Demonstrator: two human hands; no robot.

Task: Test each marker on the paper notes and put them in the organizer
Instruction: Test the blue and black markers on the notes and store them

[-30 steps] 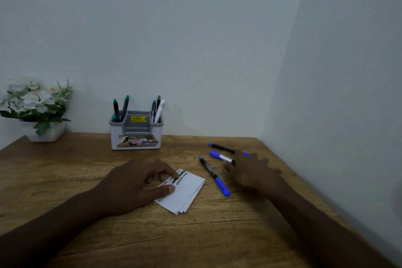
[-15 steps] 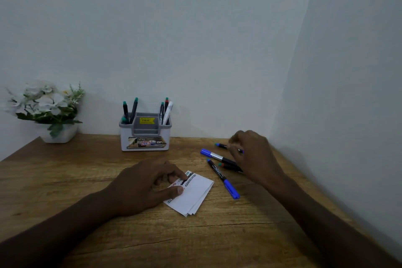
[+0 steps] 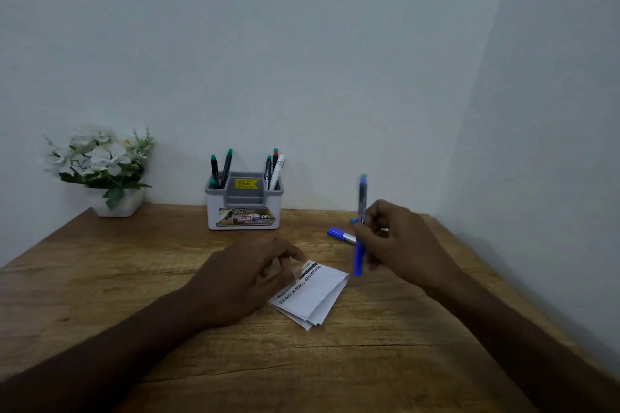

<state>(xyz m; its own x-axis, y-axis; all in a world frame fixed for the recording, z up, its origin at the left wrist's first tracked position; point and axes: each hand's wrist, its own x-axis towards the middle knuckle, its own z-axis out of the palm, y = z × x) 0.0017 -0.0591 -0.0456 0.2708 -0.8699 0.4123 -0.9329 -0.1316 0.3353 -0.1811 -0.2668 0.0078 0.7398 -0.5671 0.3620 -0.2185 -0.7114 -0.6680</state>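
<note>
Right hand (image 3: 399,238) grips blue marker (image 3: 359,251) upright; left hand (image 3: 248,278) presses notes (image 3: 315,298) — flat.

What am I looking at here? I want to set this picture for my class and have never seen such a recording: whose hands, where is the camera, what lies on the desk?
There is no machine. A person wears the camera on the head, so it looks down at their own two hands. The left hand rests on the folded paper notes. The right hand holds a blue marker upright above the wooden desk. Another blue marker lies on the desk. At the back stands an organizer holding several markers, and a pot of white flowers.
</note>
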